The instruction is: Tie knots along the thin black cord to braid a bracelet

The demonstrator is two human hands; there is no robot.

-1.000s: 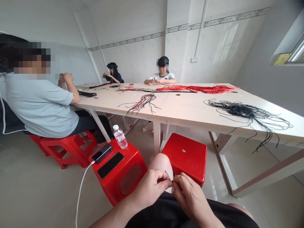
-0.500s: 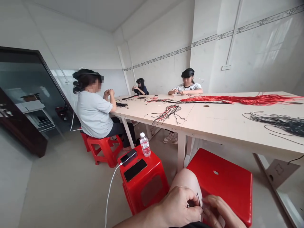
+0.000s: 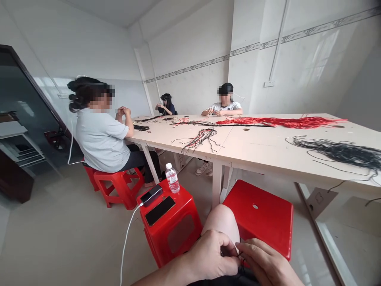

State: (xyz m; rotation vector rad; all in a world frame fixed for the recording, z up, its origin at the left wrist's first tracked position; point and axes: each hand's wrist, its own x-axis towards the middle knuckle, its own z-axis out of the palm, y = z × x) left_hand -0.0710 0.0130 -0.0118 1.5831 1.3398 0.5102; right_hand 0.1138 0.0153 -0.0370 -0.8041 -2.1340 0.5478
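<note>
Low in the head view, my left hand [image 3: 212,254] is closed, its thumb and fingers pinching a thin black cord [image 3: 242,262]. My right hand [image 3: 264,260] meets it fingertip to fingertip and pinches the same cord, a short bit of which shows below the fingers. Both hands are over my lap, just in front of my bare knee [image 3: 222,222]. Most of the cord is hidden by the fingers.
A long table [image 3: 253,155] carries red cords [image 3: 294,121], black cords [image 3: 342,151] and a mixed bundle [image 3: 202,139]. Red stools [image 3: 262,210] stand close; one holds a water bottle [image 3: 172,178], a phone [image 3: 160,210] and a power bank [image 3: 151,195]. Three people sit around the table.
The view has turned to the right, so the scene sits further left. My hands stay together at the cord; my right fingers now lie straighter, their tips against my left thumb and finger.
</note>
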